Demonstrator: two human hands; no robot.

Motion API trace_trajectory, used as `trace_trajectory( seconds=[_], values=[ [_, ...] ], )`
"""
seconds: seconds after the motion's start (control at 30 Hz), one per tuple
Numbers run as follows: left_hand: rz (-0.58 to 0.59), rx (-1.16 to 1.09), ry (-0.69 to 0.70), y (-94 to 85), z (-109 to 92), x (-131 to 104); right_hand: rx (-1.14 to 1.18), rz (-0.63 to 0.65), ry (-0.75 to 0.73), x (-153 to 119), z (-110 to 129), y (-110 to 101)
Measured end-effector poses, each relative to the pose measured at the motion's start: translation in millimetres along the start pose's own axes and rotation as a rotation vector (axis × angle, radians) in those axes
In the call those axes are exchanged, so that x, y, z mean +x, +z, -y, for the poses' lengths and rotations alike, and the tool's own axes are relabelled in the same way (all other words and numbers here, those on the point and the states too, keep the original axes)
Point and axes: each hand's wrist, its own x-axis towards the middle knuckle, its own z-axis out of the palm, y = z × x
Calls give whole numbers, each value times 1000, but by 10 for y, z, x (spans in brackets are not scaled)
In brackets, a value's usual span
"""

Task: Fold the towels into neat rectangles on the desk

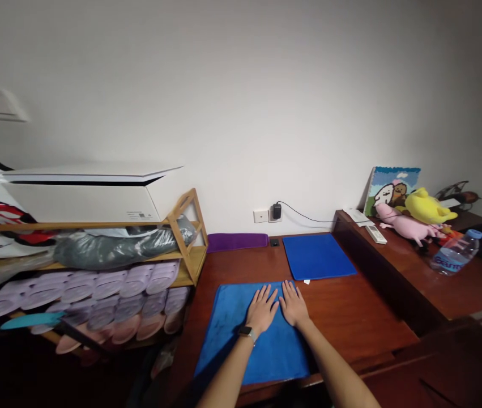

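Observation:
A light blue cloth (272, 354) lies spread out on the brown wooden desk (351, 323), with some darker patches on its left side. My left hand (261, 309), with a watch (247, 332) on the wrist, rests flat on the cloth's upper middle, fingers apart. Beside it my right hand (294, 304) presses flat near the cloth's upper right edge, fingers stretched forward. Neither hand grips anything. Behind the right hand lies a darker blue folded cloth (319, 256) with a small white tag. A folded purple cloth (237, 242) sits against the wall.
On the left, a wooden rack (190, 266) holds a white box (83, 201) and rows of lilac slippers (79, 286). The higher surface at right carries a plastic bottle (455, 255), a pink plush toy (408, 225), a yellow plush toy (427, 207) and a remote (375, 234). A black charger (277, 211) is plugged into the wall.

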Motion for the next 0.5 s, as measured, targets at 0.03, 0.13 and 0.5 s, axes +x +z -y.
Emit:
trace_trajectory(
  seconds=[0.03, 0.13, 0.5],
  values=[
    [11, 3, -28, 26, 36, 31, 0, -9, -2, 6, -10, 17],
    [-10, 42, -170, 14, 456, -67, 5, -16, -15, 49, -34, 59],
    [-72, 161, -450, -241, 1594, -602, 1, 20, -25, 201, 56, -53]
  ],
)
